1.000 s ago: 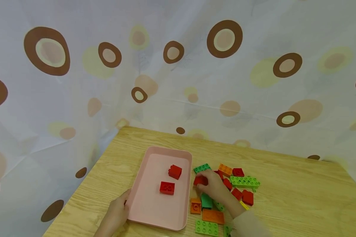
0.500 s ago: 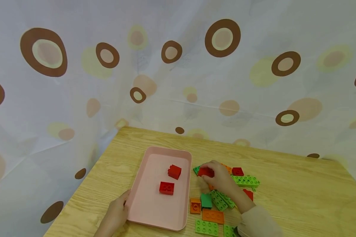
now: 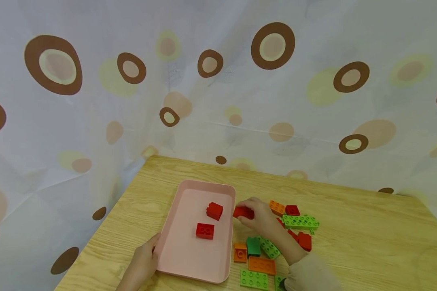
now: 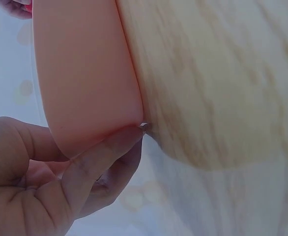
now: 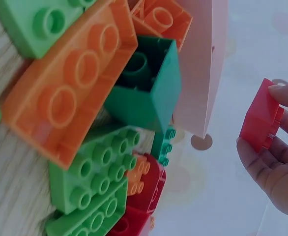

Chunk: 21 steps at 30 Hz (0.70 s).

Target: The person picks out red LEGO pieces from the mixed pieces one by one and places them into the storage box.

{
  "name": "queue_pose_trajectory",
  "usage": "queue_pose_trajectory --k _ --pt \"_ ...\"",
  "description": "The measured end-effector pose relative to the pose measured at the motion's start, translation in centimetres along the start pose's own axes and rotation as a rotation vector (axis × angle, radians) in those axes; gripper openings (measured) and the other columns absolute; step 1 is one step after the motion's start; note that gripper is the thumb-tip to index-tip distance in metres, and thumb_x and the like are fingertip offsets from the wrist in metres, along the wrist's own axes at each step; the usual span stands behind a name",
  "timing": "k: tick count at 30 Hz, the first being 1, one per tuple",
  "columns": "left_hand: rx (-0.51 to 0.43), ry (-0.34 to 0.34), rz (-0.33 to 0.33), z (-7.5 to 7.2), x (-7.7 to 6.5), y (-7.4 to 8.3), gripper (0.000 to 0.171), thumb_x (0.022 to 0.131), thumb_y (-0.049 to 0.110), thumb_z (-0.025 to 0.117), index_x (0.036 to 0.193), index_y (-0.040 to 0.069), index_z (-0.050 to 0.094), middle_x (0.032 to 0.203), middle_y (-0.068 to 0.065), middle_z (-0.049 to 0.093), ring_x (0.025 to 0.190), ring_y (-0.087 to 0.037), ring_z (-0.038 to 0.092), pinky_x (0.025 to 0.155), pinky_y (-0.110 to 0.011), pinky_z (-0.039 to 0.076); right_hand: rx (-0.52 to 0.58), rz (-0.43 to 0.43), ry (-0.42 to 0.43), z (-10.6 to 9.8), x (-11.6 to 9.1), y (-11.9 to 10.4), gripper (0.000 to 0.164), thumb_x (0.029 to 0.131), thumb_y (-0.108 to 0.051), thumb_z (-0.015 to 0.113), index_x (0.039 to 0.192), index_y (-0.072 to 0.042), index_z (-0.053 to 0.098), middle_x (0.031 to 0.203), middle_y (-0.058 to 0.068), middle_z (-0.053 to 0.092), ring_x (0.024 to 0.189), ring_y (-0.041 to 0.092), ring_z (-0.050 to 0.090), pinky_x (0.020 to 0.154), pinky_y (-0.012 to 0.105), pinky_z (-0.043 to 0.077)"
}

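Observation:
My right hand (image 3: 260, 218) pinches a red toy building brick (image 3: 243, 212) between thumb and fingers, just right of the pink tray's right rim. In the right wrist view the brick (image 5: 260, 115) is above the table, its studs facing the palm. My left hand (image 3: 144, 256) grips the pink tray (image 3: 189, 258) by its left side near the front corner; the left wrist view shows fingers and thumb around the tray wall (image 4: 87, 73). Inside the tray lie two red bricks, one on its side (image 3: 215, 211) and one with its hollow underside up (image 3: 205, 231).
Loose bricks lie right of the tray: a dark green brick (image 3: 253, 246), an orange one (image 3: 262, 265), a light green one (image 3: 253, 279), a long lime one (image 3: 300, 222) and red ones (image 3: 304, 241). Behind the wooden table (image 3: 368, 234) hangs a patterned curtain (image 3: 218, 101).
My right hand, holding the red brick, first moved away from me and to the right, then left towards the tray's rim. The left hand and the tray have stayed in place.

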<state>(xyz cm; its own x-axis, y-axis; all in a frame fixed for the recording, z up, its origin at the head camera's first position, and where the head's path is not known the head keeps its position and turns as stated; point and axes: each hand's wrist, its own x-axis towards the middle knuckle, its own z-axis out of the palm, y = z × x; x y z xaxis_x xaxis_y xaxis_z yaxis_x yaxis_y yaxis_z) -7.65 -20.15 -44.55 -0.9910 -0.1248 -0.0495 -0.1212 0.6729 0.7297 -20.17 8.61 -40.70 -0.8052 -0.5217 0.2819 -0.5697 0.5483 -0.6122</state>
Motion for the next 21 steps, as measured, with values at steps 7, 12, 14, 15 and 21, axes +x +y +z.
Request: queue_pose_trajectory --k 7,12,14,15,21 --pt "0.0 0.009 0.006 -0.1 0.1 0.1 0.044 0.077 -0.013 0.044 0.121 -0.014 0.038 0.09 -0.029 0.059 0.076 -0.028 0.058 0.059 -0.035 0.051 0.013 0.002 -0.057 1.6 0.6 -1.3 0.026 0.073 -0.009 0.067 0.098 -0.006 0.062 0.097 0.009 0.058 0.085 0.021 0.051 0.069 0.031 0.05" --pt "0.001 0.012 0.024 0.0 0.2 0.1 0.044 0.076 -0.014 0.044 0.12 -0.014 0.038 0.091 -0.029 0.059 0.076 -0.028 0.058 0.06 -0.035 0.051 0.056 0.014 -0.123 2.7 0.8 -2.3 0.026 0.074 -0.011 0.066 0.099 -0.005 0.061 0.099 0.009 0.056 0.087 0.021 0.05 0.071 0.031 0.05" --pt "0.003 0.014 0.027 0.0 0.2 0.1 0.044 0.076 -0.013 0.044 0.12 -0.014 0.038 0.091 -0.029 0.059 0.076 -0.028 0.058 0.059 -0.034 0.051 0.056 0.014 -0.143 3.2 0.9 -2.6 0.026 0.075 -0.012 0.066 0.099 -0.006 0.061 0.097 0.007 0.055 0.087 0.02 0.049 0.072 0.031 0.049" --pt "0.005 0.015 0.027 0.0 0.2 0.1 0.044 0.076 -0.013 0.044 0.119 -0.015 0.038 0.091 -0.03 0.059 0.076 -0.028 0.058 0.059 -0.034 0.051 0.05 0.016 -0.153 3.4 0.9 -2.7 0.026 0.075 -0.014 0.067 0.099 -0.007 0.061 0.096 0.005 0.055 0.087 0.019 0.048 0.074 0.032 0.049" --pt "0.028 0.022 0.029 0.0 0.0 0.0 0.043 0.076 -0.013 0.045 0.119 -0.014 0.04 0.095 -0.031 0.058 0.079 -0.029 0.058 0.062 -0.037 0.051 0.062 0.046 -0.238 5.2 0.6 -3.3 0.025 0.075 -0.015 0.067 0.099 -0.011 0.062 0.095 -0.001 0.055 0.089 0.016 0.048 0.08 0.027 0.046"
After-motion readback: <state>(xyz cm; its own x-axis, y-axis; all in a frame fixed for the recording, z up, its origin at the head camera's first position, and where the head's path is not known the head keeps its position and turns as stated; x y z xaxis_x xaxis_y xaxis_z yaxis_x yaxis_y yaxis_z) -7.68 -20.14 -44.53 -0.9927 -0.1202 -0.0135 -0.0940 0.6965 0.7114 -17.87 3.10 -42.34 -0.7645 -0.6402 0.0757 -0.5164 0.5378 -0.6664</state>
